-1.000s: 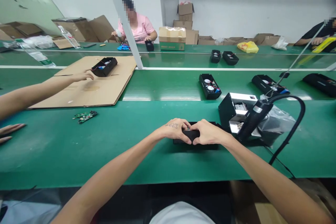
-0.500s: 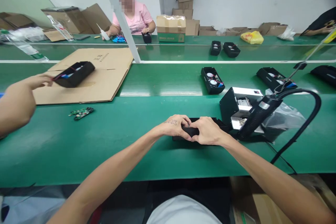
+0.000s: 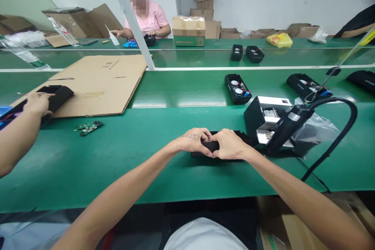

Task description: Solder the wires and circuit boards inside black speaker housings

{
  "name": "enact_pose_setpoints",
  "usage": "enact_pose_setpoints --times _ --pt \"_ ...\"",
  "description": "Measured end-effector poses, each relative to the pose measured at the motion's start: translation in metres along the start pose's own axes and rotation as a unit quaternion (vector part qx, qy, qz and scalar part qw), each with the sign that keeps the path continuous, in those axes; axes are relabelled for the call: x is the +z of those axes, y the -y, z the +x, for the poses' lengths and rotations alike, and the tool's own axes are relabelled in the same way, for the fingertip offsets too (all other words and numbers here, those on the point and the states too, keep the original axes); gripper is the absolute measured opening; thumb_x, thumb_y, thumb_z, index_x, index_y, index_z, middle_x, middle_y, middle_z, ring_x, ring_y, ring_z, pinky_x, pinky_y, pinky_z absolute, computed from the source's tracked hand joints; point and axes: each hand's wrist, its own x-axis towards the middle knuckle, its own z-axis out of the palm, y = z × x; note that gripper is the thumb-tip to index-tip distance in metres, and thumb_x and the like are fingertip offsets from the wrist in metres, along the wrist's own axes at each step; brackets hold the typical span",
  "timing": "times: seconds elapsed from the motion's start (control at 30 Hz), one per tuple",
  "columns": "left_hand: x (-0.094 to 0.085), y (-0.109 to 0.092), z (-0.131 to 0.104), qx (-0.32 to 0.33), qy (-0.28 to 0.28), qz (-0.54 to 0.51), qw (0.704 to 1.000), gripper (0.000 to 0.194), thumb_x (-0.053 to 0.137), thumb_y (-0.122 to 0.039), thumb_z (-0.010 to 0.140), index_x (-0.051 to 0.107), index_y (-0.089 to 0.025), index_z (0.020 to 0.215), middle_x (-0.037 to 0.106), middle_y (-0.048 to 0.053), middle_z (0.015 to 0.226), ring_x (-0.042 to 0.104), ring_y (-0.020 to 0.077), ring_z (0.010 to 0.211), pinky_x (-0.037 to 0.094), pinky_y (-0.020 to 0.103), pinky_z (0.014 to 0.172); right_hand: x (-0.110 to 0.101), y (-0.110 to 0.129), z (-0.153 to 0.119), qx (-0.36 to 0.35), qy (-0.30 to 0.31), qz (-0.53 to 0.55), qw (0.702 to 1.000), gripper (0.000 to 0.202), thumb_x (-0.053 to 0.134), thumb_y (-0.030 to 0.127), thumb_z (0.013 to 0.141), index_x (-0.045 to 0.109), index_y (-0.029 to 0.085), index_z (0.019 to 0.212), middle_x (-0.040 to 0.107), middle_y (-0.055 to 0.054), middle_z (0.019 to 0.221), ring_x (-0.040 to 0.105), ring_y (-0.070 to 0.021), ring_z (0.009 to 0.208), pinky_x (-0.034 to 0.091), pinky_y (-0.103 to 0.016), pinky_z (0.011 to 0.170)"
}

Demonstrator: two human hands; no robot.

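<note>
containers: a black case (image 3: 212,147) lies lengthwise on the green counter (image 3: 164,175), directly in front of the person; its contents are largely covered by the hands and cannot be told; beyond it, an open case (image 3: 238,89) holds two round pale parts, red wires and a blue part; to the right of that, a second open case (image 3: 307,86) holds a round part, with a blue part at its near end; at the far left, a co-worker's hand (image 3: 38,103) is at a further case (image 3: 61,95), by the edge of a cardboard sheet (image 3: 117,90).

pose: left hand (image 3: 195,140) and right hand (image 3: 230,144) arch over the case from either side, nearly meeting; thumbs press the near wall, index fingers curl over its top edge; the grip of each is closed on the black case; both forearms converge forward from the near edge.
</note>
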Motion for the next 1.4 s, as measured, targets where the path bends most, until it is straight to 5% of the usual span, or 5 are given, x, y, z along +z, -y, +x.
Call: enact_pose_setpoints --times 0.43,0.63,0.83,1.07,1.4 --pt "0.045 -0.002 -0.036 0.091 -0.086 0.148 0.981 0.02 0.097 -0.031 0.078 0.084 -0.027 0.092 0.075 0.003 0.127 0.054 0.0387 0.142 0.043 0.056 0.114 0.018 0.003 -0.068 -0.056 -0.129 -0.009 0.99 0.042 0.068 0.015 0.095 0.074 0.024 0.135 0.083 -0.009 0.119 0.075 -0.0262 0.113 0.053 -0.042 0.101" --pt "0.085 0.017 -0.054 0.167 -0.17 0.26 0.936 0.009 0.089 -0.029 0.089 0.081 -0.026 0.092 0.075 0.004 0.131 0.037 0.0457 0.159 0.02 0.072 0.126 0.031 -0.059 -0.127 0.156 -0.703 0.174 0.672 0.039 0.078 0.041 0.095 0.072 0.021 0.129 0.072 -0.012 0.124 0.072 -0.0281 0.107 0.058 -0.048 0.098" --pt "0.087 0.025 -0.052 0.185 -0.202 0.293 0.916 0.018 0.095 -0.035 0.084 0.08 -0.025 0.086 0.076 0.003 0.127 0.043 0.0449 0.156 0.025 0.067 0.127 0.041 -0.097 -0.114 0.2 -0.52 0.409 0.722 0.045 0.08 0.051 0.091 0.068 0.022 0.123 0.078 -0.01 0.116 0.075 -0.0291 0.111 0.056 -0.053 0.109" --pt "0.088 0.03 -0.048 0.216 -0.242 0.27 0.907 0.024 0.093 -0.039 0.086 0.075 -0.024 0.084 0.076 0.001 0.121 0.043 0.044 0.156 0.024 0.065 0.127 0.041 -0.089 -0.106 0.117 -0.561 0.46 0.678 0.042 0.087 0.042 0.083 0.065 0.022 0.113 0.061 0.008 0.064 0.055 -0.0134 0.045 0.049 -0.031 0.05" --pt "0.084 0.031 -0.045 0.218 -0.236 0.273 0.907 0.02 0.093 -0.032 0.086 0.075 -0.024 0.083 0.077 0.002 0.122 0.045 0.0435 0.154 0.029 0.064 0.122 -0.02 -0.1 -0.111 0.07 -0.719 0.338 0.603 0.044 0.083 0.041 0.088 0.057 0.026 0.12 0.063 0.012 0.061 0.057 -0.0137 0.049 0.052 -0.034 0.067"
